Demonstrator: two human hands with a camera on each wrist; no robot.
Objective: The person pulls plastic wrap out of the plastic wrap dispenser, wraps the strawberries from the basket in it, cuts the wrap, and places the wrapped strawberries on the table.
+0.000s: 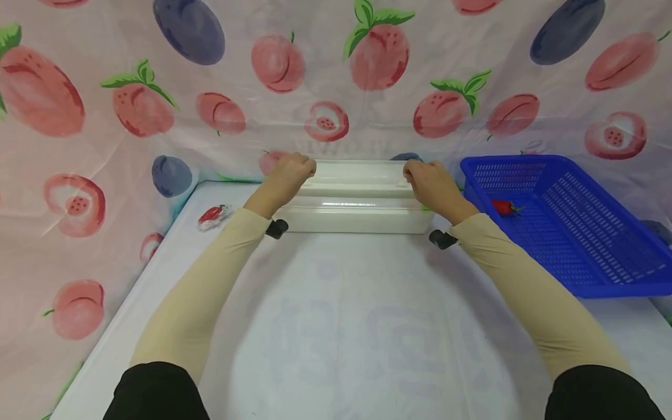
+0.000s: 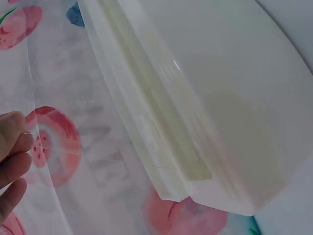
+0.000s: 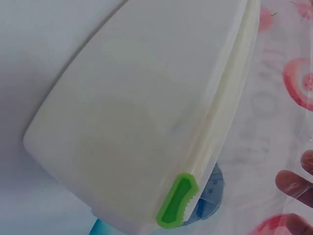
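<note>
Between the left fingers (image 2: 14,168) and right fingers (image 3: 295,186), a clear thin sheet of plastic film (image 2: 93,156): smooth, glossy, lightly creased. Under the fingers, a white oblong plastic box (image 1: 352,221): smooth, mostly matt, glossy highlight along one ridge. Near the right fingertips, a green toothed plastic slider (image 3: 178,201), satin. Right of these, a blue rectangular plastic basket (image 1: 619,290), perforated, low sheen. Beyond all fingers, a pink fruit-print sheet (image 1: 231,64), plastic-looking, wrinkled, faintly shiny.

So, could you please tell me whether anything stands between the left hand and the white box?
Nothing solid is visible between the left hand and the white box; in the left wrist view, only what looks like clear film spans the gap.
</note>
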